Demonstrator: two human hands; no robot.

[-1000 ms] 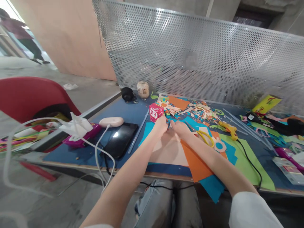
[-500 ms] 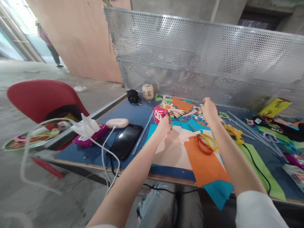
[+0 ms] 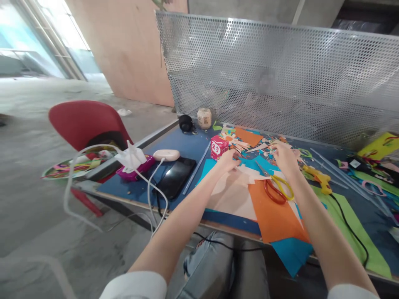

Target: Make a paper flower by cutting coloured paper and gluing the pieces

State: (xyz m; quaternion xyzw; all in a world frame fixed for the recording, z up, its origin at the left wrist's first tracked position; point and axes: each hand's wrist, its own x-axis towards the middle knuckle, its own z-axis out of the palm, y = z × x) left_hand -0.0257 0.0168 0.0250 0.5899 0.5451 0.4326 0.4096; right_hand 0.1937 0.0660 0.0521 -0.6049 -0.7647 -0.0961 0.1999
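Observation:
My left hand (image 3: 229,161) is just right of a small pink box (image 3: 219,147) with white lettering, its fingers bent but apart over blue and peach paper. No held thing shows in it. My right hand (image 3: 285,158) is at the near edge of a heap of paper scraps (image 3: 264,146), fingertips drawn together; what they pinch, if anything, is too small to make out. Between my forearms lie scissors (image 3: 274,196) with orange and yellow handles, on peach sheets (image 3: 232,195) and an orange sheet (image 3: 276,214). A paper flower (image 3: 230,139) lies behind the box.
A yellow glue gun (image 3: 318,178) with a black cord lies on the right, near clear sticks (image 3: 352,180). On the left are a phone (image 3: 177,178), a white cabled device (image 3: 166,155) and a purple tissue pack (image 3: 134,170). A perforated metal panel (image 3: 264,62) stands behind.
My right hand has come down and nearer across the scraps. My left hand has shifted slightly right, away from the pink box. The view has turned a little left.

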